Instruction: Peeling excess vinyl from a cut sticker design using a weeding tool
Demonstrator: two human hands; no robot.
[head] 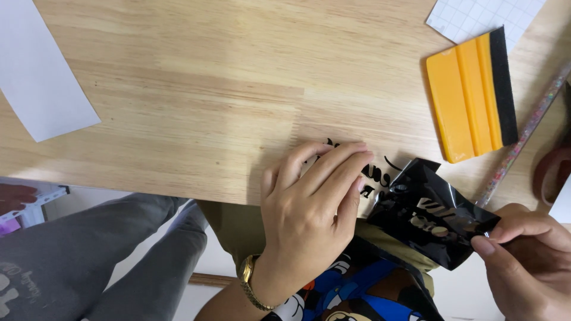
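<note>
My left hand (315, 202) lies flat on the front edge of the wooden table (196, 101), its fingers pressing down on black cut-out vinyl lettering (376, 173) stuck to the wood. Most of the lettering is hidden under the fingers. My right hand (526, 261) pinches the corner of a glossy black vinyl sheet (431, 217) with letter-shaped holes in it. The sheet is curled and lifted off the table, to the right of the lettering. A gold watch sits on my left wrist.
A yellow squeegee (470, 98) with a black felt edge lies at the right. A glittery pen (526, 134) lies beside it. White gridded backing paper (476, 18) is at the top right, a white paper strip (35, 71) at the top left. Grey-trousered legs are below the table edge.
</note>
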